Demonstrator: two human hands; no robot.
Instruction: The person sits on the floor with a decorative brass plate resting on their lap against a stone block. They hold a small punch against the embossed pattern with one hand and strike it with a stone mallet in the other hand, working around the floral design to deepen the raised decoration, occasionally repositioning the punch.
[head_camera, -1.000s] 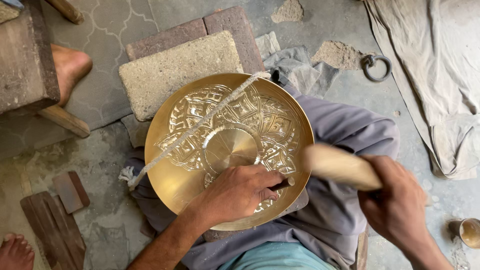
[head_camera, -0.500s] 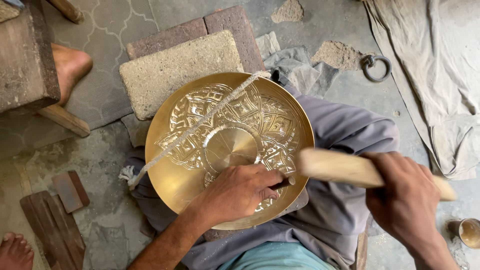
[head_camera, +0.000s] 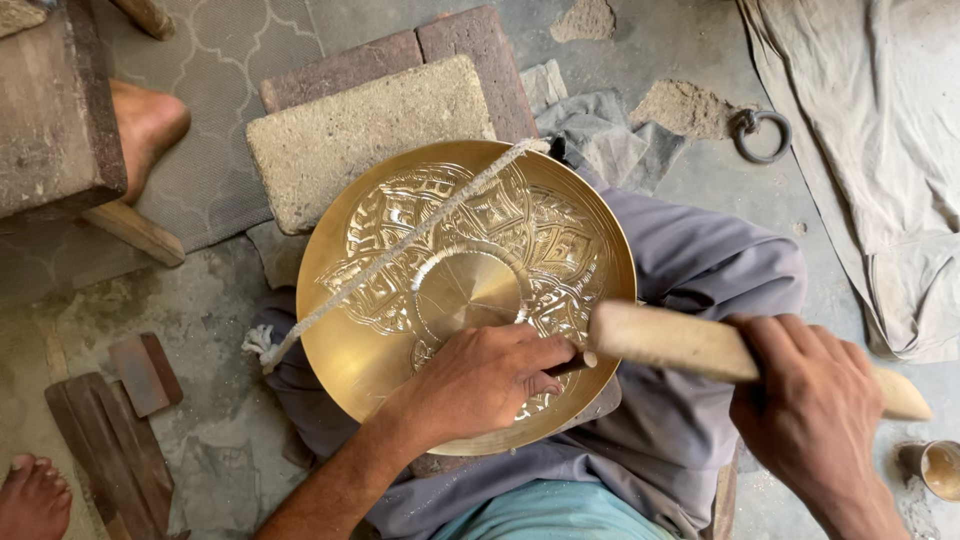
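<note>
A brass plate (head_camera: 400, 370), engraved around its plain centre, is propped on the lap, its far rim touching a stone block (head_camera: 365, 135). A cord (head_camera: 400, 245) is stretched across its upper left. A wooden mallet (head_camera: 680, 345) is gripped in the closed right hand (head_camera: 815, 415) just beside the rim. The left hand (head_camera: 480, 385) is curled on the plate around a thin tool (head_camera: 565, 365), mostly hidden.

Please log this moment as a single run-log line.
left hand: holds punch on brass plate | right hand: grips wooden mallet | mallet head at punch
</note>
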